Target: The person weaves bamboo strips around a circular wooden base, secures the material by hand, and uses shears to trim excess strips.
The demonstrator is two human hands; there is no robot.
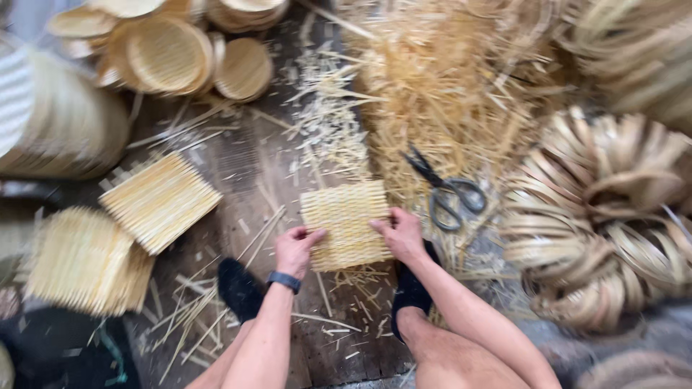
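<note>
Head view: left hand (294, 248) and right hand (401, 234) clamped on opposite edges of woven bamboo mat (345, 224), best kept flat on wooden floor (238, 166), pressing evenly, clear of scissors (445, 189).

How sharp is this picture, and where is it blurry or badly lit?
Head view: light is soft and even, no glare. The middle is fairly sharp: both hands, left and right, pressing the woven mat, and the scissors. The edges smear outward with motion blur, notably the ring pile and mat stack.
</note>
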